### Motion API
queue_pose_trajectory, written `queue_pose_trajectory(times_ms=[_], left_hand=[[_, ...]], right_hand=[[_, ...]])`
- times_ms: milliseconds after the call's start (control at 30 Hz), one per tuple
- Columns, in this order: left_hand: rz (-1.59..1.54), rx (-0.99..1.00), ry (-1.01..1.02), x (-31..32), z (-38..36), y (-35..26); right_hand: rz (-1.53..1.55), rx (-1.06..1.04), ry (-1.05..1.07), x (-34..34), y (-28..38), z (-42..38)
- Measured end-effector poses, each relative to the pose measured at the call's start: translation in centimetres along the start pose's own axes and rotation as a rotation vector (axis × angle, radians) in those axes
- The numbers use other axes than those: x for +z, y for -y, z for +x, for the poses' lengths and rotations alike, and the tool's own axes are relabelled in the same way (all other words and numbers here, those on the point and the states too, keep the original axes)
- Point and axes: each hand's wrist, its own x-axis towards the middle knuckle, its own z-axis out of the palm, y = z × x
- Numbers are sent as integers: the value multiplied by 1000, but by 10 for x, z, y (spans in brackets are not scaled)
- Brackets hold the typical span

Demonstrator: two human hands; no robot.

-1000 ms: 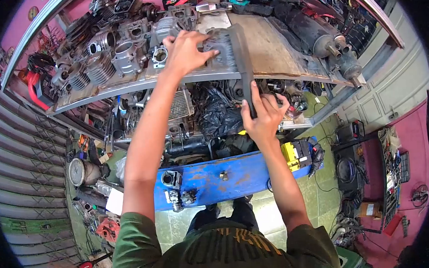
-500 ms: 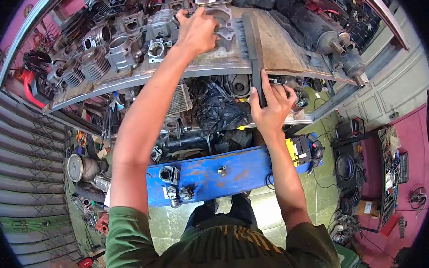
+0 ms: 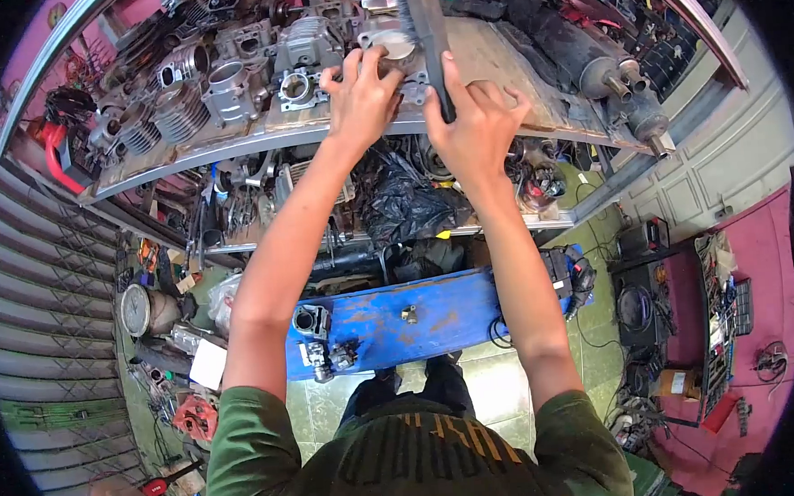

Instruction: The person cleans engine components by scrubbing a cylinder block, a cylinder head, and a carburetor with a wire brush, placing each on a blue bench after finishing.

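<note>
My right hand (image 3: 478, 122) grips the dark handle of a long brush (image 3: 431, 35), its bristles facing left over the shelf. Under those bristles lies a flat grey metal engine part (image 3: 395, 46) with a large round opening. My left hand (image 3: 362, 97) is curled at the part's near-left side, apparently gripping it, though the fingertips' contact is partly hidden. Left of that hand stand a small round-mouthed metal housing (image 3: 296, 88) and a finned engine casing (image 3: 304, 43).
The metal-edged shelf (image 3: 515, 94) holds several cylinders and a dark exhaust muffler (image 3: 575, 54) at right. Below it are a crumpled black plastic bag (image 3: 408, 198) and more parts. A blue bench (image 3: 393, 338) with a carburetor (image 3: 320, 358) stands before my legs.
The brush has moved left and farther away over the metal part, carried by my right hand. My left hand has shifted slightly down and toward me.
</note>
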Motion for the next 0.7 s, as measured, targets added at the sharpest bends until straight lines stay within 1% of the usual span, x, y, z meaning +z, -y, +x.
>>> queue_pose_trajectory(times_ms=[133, 200, 300, 333, 367, 433, 500, 600, 667, 700], left_hand=[[-17, -15, -35, -5, -8, 0], [-123, -68, -24, -10, -1, 3], [-188, -129, -38, -21, 8, 10], [-152, -110, 24, -21, 9, 17], [-153, -108, 23, -21, 7, 19], [-218, -129, 88, -21, 9, 23], [-218, -124, 61, -18, 14, 25], [-231, -159, 93, -14, 16, 27], [-314, -234, 134, -10, 18, 27], [-312, -231, 133, -9, 21, 29]], right_hand=[[-27, -36, 1, -2, 7, -7], [-39, 12, 43, -4, 9, -10], [-18, 19, 42, -5, 8, -10], [-19, 19, 41, -5, 7, -10], [-15, 26, 46, -4, 6, -9], [-15, 35, 45, -2, 4, -5], [-24, 33, 51, 2, 3, -1], [-15, 54, 57, 13, -1, 6], [-9, 44, 57, 21, -3, 10], [-8, 35, 60, 24, -4, 12]])
